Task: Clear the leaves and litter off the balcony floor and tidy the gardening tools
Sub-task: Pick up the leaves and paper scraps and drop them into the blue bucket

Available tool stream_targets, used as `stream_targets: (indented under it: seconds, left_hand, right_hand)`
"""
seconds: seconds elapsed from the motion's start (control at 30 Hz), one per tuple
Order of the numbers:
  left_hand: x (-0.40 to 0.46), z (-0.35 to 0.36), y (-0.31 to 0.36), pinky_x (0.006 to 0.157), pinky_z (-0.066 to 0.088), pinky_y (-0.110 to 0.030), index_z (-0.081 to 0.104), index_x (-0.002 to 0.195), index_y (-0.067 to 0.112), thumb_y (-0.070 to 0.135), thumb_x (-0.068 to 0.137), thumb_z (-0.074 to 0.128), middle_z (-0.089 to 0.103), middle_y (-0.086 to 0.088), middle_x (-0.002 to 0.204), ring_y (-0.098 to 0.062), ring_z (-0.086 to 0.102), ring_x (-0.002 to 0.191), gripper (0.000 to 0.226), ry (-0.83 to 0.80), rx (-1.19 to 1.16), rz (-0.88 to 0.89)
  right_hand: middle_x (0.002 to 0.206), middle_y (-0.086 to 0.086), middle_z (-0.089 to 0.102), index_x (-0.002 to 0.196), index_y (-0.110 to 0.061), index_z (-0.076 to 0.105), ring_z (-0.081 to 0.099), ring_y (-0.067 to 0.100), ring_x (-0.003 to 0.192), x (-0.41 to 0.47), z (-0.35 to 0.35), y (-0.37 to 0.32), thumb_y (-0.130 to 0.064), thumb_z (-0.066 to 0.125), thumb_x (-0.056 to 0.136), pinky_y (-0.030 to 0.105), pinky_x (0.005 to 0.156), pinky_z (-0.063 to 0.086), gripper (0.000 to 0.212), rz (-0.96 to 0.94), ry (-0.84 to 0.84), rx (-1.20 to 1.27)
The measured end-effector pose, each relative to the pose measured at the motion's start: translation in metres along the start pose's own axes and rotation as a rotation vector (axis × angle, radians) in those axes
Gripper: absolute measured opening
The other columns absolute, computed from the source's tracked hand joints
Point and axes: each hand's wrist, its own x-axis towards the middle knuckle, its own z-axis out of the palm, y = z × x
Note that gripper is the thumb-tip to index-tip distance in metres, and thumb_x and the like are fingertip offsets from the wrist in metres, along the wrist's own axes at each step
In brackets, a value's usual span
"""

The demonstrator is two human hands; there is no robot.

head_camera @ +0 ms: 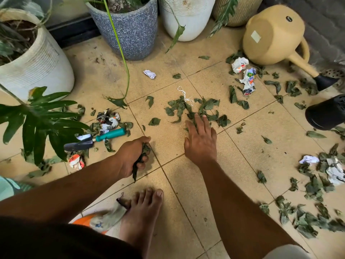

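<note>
With the left hand [133,156] clenched round a wad of wilted green leaves [140,160], the flat, released right hand [200,141] should rake the loose leaf pile [194,109] at its fingertips inward before scooping.

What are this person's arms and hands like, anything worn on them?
Both arms are bare from the frame's edge to the fingertips: no sleeves in view, no gloves. The left hand and the right hand show no rings, watch or bracelets. The fingernails look short and unpainted.
</note>
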Motion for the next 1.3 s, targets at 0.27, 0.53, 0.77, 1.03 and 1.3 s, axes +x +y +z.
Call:
stream_targets:
  seconds: [0.27, 0.53, 0.77, 1.03, 1.3]
  left_hand:
    - [0.0, 0.004, 0.001, 0.037, 0.025, -0.021, 0.057, 0.09, 0.021, 0.036, 0.102, 0.067, 0.049, 0.0, 0.068, -0.013, 0.039, 0.046, 0.022, 0.002, 0.003, 0.001]
    - [-0.004, 0.027, 0.007, 0.037, 0.025, -0.022, 0.06, 0.088, 0.02, 0.035, 0.105, 0.064, 0.05, -0.002, 0.065, -0.014, 0.038, 0.048, 0.023, -0.03, 0.044, 0.042]
    - [-0.004, 0.021, 0.001, 0.038, 0.025, -0.021, 0.061, 0.085, 0.021, 0.038, 0.103, 0.067, 0.048, -0.002, 0.067, -0.014, 0.038, 0.049, 0.026, -0.02, 0.06, 0.022]
    - [-0.007, 0.015, -0.001, 0.037, 0.025, -0.021, 0.06, 0.087, 0.02, 0.036, 0.102, 0.067, 0.05, -0.001, 0.066, -0.012, 0.039, 0.048, 0.023, -0.011, 0.037, -0.001]
    - [-0.01, 0.005, -0.005, 0.037, 0.025, -0.021, 0.057, 0.087, 0.021, 0.035, 0.102, 0.067, 0.049, -0.001, 0.065, -0.013, 0.039, 0.048, 0.023, 0.016, 0.042, -0.001]
  right_hand:
    - [0.144, 0.005, 0.045, 0.143, -0.021, 0.048, 0.047, 0.026, 0.131, -0.015, 0.01, -0.003, -0.031, 0.059, 0.097, 0.048, 0.104, 0.05, 0.048, 0.023, -0.052, -0.084]
    - [0.118, 0.005, 0.063, 0.121, -0.026, 0.065, 0.062, 0.018, 0.094, -0.029, -0.004, 0.03, -0.044, 0.04, 0.107, 0.042, 0.08, 0.061, 0.034, 0.428, 0.316, 0.285]
    - [0.109, 0.005, 0.063, 0.124, -0.018, 0.047, 0.066, 0.025, 0.096, -0.045, 0.008, 0.037, -0.036, 0.037, 0.109, 0.035, 0.075, 0.046, 0.026, 0.6, -0.052, 0.312]
    - [0.128, 0.01, 0.044, 0.145, -0.027, 0.036, 0.056, 0.026, 0.108, -0.048, 0.002, -0.002, -0.087, 0.029, 0.092, 0.048, 0.067, 0.063, 0.081, 0.098, -0.035, -0.076]
    - [0.107, 0.005, 0.042, 0.113, -0.02, 0.045, 0.049, 0.018, 0.088, -0.044, 0.025, 0.002, -0.058, 0.033, 0.108, 0.037, 0.058, 0.06, 0.041, -0.177, 0.005, -0.271]
